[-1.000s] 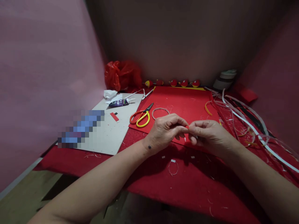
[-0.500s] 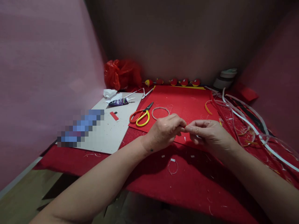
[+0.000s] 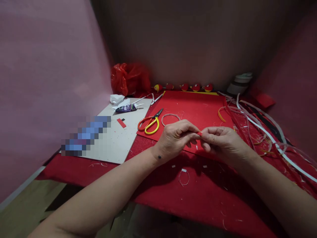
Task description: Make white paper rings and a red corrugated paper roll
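Note:
Between the fingertips of both hands is a small red piece, mostly covered, so its exact kind is hidden. My left hand pinches it from the left, and my right hand pinches its right side. Beneath the hands lies a red corrugated sheet. Left of my left hand, scissors with one red and one yellow handle rest on that sheet, blades slightly parted. A pale ring lies just behind my left hand. Nearer the front edge is a thin string loop with a white tab.
A grey board on the left carries a glue tube and a red strip. Several red and yellow bird figures line the back beside a red plastic bag. Loose strips tangle at right, before a lidded container.
My left fingers have shifted, the thumb now showing against the fingertips. The red piece shows more plainly between the two hands. Objects on the table stay where they were.

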Motion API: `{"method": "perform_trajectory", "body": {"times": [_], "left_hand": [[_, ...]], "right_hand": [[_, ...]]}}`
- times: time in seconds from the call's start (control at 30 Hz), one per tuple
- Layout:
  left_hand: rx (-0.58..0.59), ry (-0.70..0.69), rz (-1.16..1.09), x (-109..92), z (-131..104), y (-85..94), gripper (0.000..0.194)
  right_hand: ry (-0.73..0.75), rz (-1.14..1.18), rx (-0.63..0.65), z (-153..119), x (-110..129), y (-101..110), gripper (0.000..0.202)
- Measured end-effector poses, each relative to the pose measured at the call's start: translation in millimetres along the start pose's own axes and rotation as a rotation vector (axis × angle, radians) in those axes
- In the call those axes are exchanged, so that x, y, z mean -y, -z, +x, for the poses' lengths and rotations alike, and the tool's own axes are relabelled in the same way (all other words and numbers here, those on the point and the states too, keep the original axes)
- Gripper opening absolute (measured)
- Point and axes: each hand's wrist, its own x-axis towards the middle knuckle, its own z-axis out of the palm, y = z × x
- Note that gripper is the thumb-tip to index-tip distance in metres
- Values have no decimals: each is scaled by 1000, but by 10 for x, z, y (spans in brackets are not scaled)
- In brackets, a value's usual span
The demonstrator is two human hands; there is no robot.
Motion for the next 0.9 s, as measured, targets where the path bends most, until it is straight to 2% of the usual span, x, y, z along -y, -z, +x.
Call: {"method": "perform_trajectory", "body": {"times": [0.23, 0.33, 0.57, 0.63, 0.7, 0.9], "left_hand": [[93, -323, 592, 123, 4, 65, 10], [144, -346, 726, 152, -4, 69, 14], [205, -385, 832, 125, -26, 89, 16], [206, -383, 814, 120, -23, 83, 17], [171, -353, 704, 114, -13, 66, 15], [86, -8, 24, 67, 8, -8, 7]], "right_hand": [[-112, -84, -49, 2, 3, 0, 27], [-115, -105, -53, -2, 8, -7, 29], [-59, -70, -59, 3, -19, -32, 27], [-71, -80, -75, 3, -27, -35, 28], [-75, -77, -71, 3, -20, -32, 27], [18, -32, -2, 8, 26, -3, 22]]}}
